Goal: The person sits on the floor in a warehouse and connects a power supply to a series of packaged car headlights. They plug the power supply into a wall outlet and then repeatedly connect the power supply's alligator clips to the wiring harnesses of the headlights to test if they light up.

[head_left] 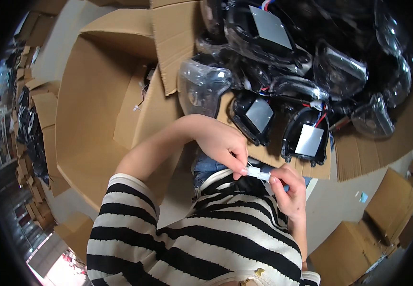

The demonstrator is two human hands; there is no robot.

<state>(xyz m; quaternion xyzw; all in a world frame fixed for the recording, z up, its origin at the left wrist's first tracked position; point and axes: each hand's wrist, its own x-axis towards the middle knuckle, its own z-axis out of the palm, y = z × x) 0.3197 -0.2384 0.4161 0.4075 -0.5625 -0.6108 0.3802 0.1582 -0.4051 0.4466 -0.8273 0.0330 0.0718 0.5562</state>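
- A white piece [258, 174], small and connector-like, sits between 2 bare hands, above the lap and in front of a striped shirt [225, 229]; clock directions run from it.
- The left hand [222, 145], at 10 o'clock, pinches its near end between thumb and forefinger; the curl of the other fingers is partly hidden.
- The right hand [290, 188], at 4 o'clock, grips the opposite end with thumb and fingertips. Whether the piece is 1 part or 2 joined, the view cannot tell.
- At 12 o'clock and 2 o'clock lie 2 black housings, the left housing [253, 116] and the right housing [308, 138], each with a silver plate. A glossy pile [342, 71] fills 1 o'clock; a clear cover [201, 86] rests at 11, an open carton [90, 114] at 10.
- The risks, as judged here: a skewed push could bend the piece or leave it badly seated; a slipping pinch could drop it toward the lap or floor.
- The right housing lies near the cardboard's edge, just beyond the right hand; a careless knuckle could nudge it off, and a snagged red wire [321, 119] could strain.
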